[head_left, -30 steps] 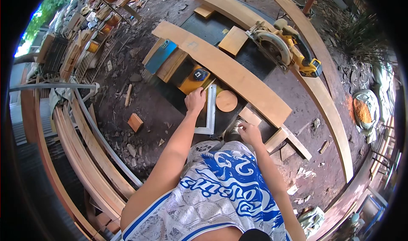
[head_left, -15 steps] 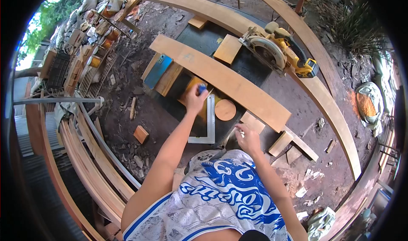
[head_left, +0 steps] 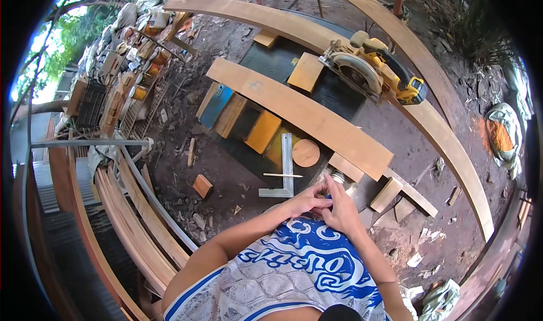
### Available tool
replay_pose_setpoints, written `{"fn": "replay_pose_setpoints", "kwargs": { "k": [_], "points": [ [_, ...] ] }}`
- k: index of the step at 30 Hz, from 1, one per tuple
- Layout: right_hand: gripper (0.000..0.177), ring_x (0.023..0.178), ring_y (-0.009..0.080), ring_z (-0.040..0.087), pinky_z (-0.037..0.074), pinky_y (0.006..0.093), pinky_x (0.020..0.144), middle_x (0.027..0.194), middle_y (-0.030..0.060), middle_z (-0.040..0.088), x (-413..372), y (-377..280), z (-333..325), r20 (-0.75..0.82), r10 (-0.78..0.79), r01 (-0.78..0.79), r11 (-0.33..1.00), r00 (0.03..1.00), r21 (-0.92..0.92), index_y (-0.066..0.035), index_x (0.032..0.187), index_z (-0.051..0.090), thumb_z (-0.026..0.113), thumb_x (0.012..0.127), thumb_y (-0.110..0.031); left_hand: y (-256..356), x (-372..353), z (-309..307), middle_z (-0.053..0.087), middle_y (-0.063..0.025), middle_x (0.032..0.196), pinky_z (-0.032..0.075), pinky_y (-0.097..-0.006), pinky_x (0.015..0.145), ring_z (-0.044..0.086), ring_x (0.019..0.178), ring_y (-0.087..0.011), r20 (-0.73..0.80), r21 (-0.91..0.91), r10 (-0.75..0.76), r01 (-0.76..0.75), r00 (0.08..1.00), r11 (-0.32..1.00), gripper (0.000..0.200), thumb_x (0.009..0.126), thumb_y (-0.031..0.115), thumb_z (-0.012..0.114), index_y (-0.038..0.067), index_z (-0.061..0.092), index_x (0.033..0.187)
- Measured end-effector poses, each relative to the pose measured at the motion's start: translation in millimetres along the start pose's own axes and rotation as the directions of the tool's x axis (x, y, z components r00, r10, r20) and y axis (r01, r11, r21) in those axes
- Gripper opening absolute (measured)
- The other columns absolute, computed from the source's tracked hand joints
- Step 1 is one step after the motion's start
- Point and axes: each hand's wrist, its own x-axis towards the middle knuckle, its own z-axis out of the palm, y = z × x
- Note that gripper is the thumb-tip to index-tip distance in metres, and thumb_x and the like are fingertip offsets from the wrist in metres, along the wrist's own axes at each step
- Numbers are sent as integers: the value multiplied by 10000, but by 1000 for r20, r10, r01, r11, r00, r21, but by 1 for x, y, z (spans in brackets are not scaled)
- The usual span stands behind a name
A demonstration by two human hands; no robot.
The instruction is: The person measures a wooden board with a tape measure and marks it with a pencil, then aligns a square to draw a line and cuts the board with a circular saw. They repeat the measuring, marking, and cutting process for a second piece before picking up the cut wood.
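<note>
Close in front of my body, my left hand [head_left: 310,201] and my right hand [head_left: 343,209] meet, fingers closed around a small blue object [head_left: 328,196] that mostly hides between them. Just beyond the fingertips shows a small shiny metal piece [head_left: 338,177]. To the left lies a metal try square [head_left: 287,160], with a pencil [head_left: 283,175] across its blade. Beside the square is a round wooden disc [head_left: 306,153]. A long, slightly curved board [head_left: 300,117] spans the work area above them.
A yellow circular saw [head_left: 373,66] rests on a large curved board [head_left: 447,157] at the upper right. Wood blocks [head_left: 263,132] and a blue-faced piece [head_left: 216,107] line the long board. Stacked planks [head_left: 133,225] stand at left; a sack of sawdust [head_left: 500,134] is at right.
My left hand has drawn back from the yellow block to my right hand, bringing the blue object. The pencil now lies across the square. The view has shifted slightly.
</note>
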Motion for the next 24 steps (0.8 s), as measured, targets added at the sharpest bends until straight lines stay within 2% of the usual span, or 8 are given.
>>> {"fn": "replay_pose_setpoints", "kwargs": {
  "k": [4, 6, 9, 12, 16, 18, 22, 24],
  "points": [
    [970, 1179, 482, 656, 580, 518, 955, 1412, 278, 580, 4, -2, 9, -30, 54, -55, 998, 998, -31, -83, 1645, 326, 713, 756, -116, 4, 3, -7, 729, -57, 1162, 595, -296, 812, 711, 993, -135, 19, 105, 33, -35, 999, 994, 644, 988, 102, 762, 120, 452, 1552],
    [998, 1173, 474, 663, 592, 520, 924, 1433, 270, 563, 5, 7, 14, 10, 52, -51, 996, 999, -68, -94, 1656, 301, 738, 759, -134, -8, 8, -12, 723, -85, 1157, 614, -317, 788, 731, 948, -160, -7, 177, 121, -118, 993, 977, 460, 1003, 142, 761, 79, 570, 1416],
    [1041, 1141, 483, 675, 593, 531, 932, 1476, 253, 525, 5, 0, 12, 196, 194, -176, 979, 961, -105, -122, 1686, 234, 714, 761, -132, -19, 15, -21, 730, -81, 1160, 590, -319, 857, 702, 1028, -154, 7, 223, 41, -41, 999, 974, 439, 978, 113, 763, 57, 622, 1390],
    [1046, 1104, 490, 694, 602, 546, 902, 1512, 270, 492, -1, 0, 11, 164, 100, -70, 981, 981, -180, -115, 1687, 234, 685, 744, -114, 3, 10, -13, 724, -70, 1156, 575, -315, 873, 690, 1041, -154, 27, 393, -34, 21, 999, 919, 376, 965, 107, 759, 33, 668, 1322],
    [1065, 1136, 497, 680, 604, 536, 923, 1556, 234, 463, 0, -16, -11, 169, 112, -73, 973, 979, -219, -119, 1690, 211, 687, 737, -116, 31, 15, 3, 718, -62, 1152, 567, -307, 875, 685, 1032, -156, 65, 478, -10, -23, 998, 878, 379, 957, 109, 758, 28, 672, 1317],
    [1098, 1154, 490, 674, 608, 536, 914, 1578, 230, 448, -2, -16, -17, 147, 66, -35, 977, 987, -208, -123, 1695, 189, 681, 713, -115, 24, 30, -9, 708, -100, 1294, 605, -344, 858, 688, 1205, -194, 202, 449, -73, -26, 977, 893, 469, 932, 134, 753, 48, 641, 1380],
    [1078, 1179, 490, 656, 591, 547, 935, 1578, 243, 460, -10, -20, -28, 144, 176, -142, 966, 974, -218, -138, 1692, 190, 677, 731, -123, 12, 52, 0, 687, -91, 1301, 611, -337, 835, 706, 1116, -176, 305, 402, -111, -22, 946, 915, 430, 932, 89, 695, 39, 632, 1355],
    [1074, 1183, 491, 654, 587, 545, 942, 1573, 250, 464, -15, -18, -31, 124, 212, -183, 960, 969, -211, -141, 1694, 184, 679, 741, -114, 10, 61, 2, 679, -77, 1252, 617, -353, 850, 692, 1088, -172, 372, 440, -51, -128, 927, 889, 358, 944, 80, 658, 36, 642, 1299]
  ]
}}
